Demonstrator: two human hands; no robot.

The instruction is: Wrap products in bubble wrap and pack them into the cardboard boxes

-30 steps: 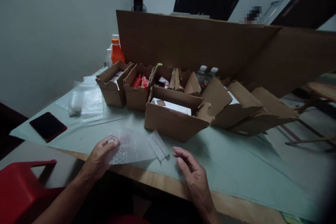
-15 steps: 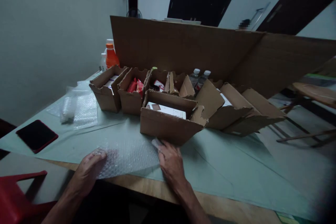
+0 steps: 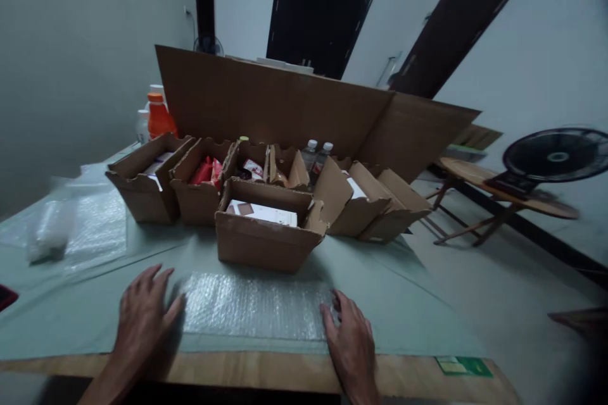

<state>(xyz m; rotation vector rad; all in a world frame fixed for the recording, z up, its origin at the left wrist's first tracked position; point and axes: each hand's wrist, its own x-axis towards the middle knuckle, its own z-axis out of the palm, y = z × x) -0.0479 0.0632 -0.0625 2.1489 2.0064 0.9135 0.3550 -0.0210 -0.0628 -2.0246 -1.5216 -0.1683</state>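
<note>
A clear sheet of bubble wrap (image 3: 256, 307) lies flat on the green cloth near the table's front edge. My left hand (image 3: 142, 313) is just off its left end, fingers spread and holding nothing. At the right end, my right hand (image 3: 352, 342) has its thumb and curled fingers on the wrap's edge. Behind the sheet stands a cardboard bin (image 3: 261, 240) with a white box (image 3: 266, 214) inside.
Several more cardboard bins (image 3: 194, 199) stand in a row behind, some holding red packets (image 3: 206, 171). More bubble wrap (image 3: 97, 221) lies at left. Bottles, one orange (image 3: 160, 119), stand at the back left, before a tall cardboard panel (image 3: 266, 98). A fan (image 3: 555, 155) rests on a stool.
The bubble wrap has gone from slanted between both hands to flat on the table. My left hand has let go of its end and opened. The camera view has swung right.
</note>
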